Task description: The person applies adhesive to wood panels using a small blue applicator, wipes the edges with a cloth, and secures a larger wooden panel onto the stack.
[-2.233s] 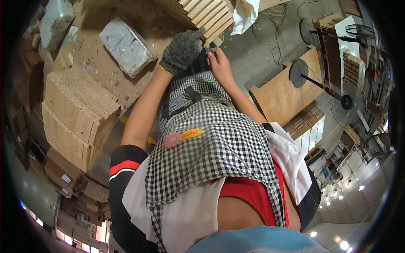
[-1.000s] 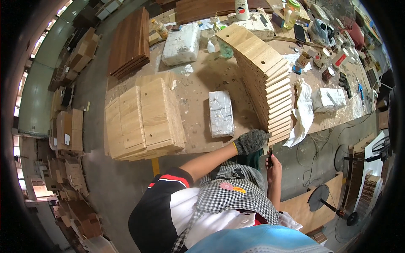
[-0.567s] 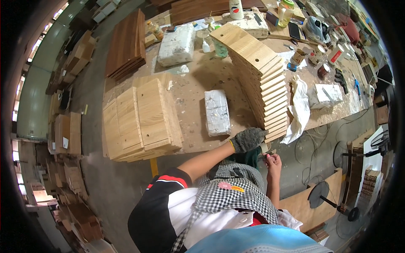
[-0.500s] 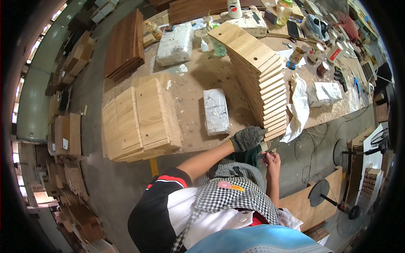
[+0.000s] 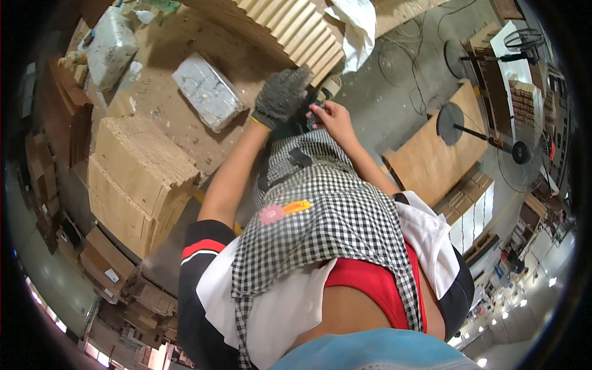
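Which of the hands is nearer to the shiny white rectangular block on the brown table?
Left. The dark-grey-gloved left hand is just right of the shiny white rectangular block, not touching it; the bare right hand is farther right, beyond the left one.

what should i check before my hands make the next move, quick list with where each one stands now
1. Left hand covered: ok, it wears a grey glove.
2. Right hand covered: not ok, it is bare.
3. Left hand firmly against the boards: cannot tell; its fingers are at the stack's near end, but contact is unclear.
4. Right hand's grip: cannot tell; a small dark thing shows at its fingers, partly hidden.
5. White cloth clear of both hands: ok, it lies beyond them.
6. Stand fan clear of both hands: ok, well off to the right.
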`<state>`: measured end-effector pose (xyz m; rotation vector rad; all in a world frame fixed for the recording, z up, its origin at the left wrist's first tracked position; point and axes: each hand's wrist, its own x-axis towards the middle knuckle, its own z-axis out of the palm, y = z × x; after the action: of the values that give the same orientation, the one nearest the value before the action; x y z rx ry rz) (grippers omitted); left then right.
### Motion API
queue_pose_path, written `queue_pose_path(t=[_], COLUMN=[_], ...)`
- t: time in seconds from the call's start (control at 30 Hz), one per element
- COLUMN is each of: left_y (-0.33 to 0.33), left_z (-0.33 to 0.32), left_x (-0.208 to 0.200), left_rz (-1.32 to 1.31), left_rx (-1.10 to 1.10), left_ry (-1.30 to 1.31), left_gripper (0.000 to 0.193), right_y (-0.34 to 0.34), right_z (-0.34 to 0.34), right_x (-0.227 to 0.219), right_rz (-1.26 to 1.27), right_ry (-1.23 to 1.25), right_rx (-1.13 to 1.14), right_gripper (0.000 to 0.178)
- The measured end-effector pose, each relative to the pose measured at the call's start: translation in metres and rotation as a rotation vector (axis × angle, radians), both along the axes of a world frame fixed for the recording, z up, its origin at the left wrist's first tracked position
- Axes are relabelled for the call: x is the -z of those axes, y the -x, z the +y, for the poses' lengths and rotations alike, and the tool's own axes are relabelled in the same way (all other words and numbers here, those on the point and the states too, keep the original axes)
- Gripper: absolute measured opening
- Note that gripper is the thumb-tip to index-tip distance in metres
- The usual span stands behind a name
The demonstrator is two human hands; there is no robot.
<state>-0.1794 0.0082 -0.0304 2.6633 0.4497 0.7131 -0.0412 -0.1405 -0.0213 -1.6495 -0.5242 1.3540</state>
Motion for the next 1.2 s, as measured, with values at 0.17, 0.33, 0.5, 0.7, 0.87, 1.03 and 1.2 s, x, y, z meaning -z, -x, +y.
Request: queue_pose_path(t=[0.17, 0.33, 0.5, 0.7, 0.87, 1.03, 1.2], left_y=[-0.005, -0.009, -0.016, -0.017, -0.02, -0.017, -0.018], left_z=[0.003, 0.004, 0.0, -0.002, -0.002, -0.002, -0.001], left_x=[0.019, 0.028, 0.025, 0.026, 0.028, 0.031, 0.038], left_rz=[0.005, -0.022, 0.011, 0.041, 0.041, 0.041, 0.036], left_rx=[-0.004, 0.027, 0.022, 0.015, 0.02, 0.022, 0.022], left_ry=[0.001, -0.01, 0.031, 0.006, 0.04, -0.014, 0.03], left_gripper=[0.056, 0.054, 0.056, 0.061, 0.064, 0.067, 0.067], right_y=[0.002, -0.005, -0.009, -0.007, -0.014, -0.01, -0.016], right_z=[0.01, 0.018, 0.019, 0.016, 0.019, 0.015, 0.021], right_x=[0.002, 0.019, 0.029, 0.017, 0.026, 0.014, 0.024], right_rz=[-0.036, -0.108, -0.135, -0.159, -0.143, -0.175, -0.264], right_ry=[0.016, -0.012, 0.033, 0.082, 0.053, 0.073, 0.073], right_rx=[-0.04, -0.086, -0.109, -0.108, -0.064, -0.091, -0.12], right_gripper=[0.027, 0.028, 0.024, 0.026, 0.025, 0.025, 0.026])
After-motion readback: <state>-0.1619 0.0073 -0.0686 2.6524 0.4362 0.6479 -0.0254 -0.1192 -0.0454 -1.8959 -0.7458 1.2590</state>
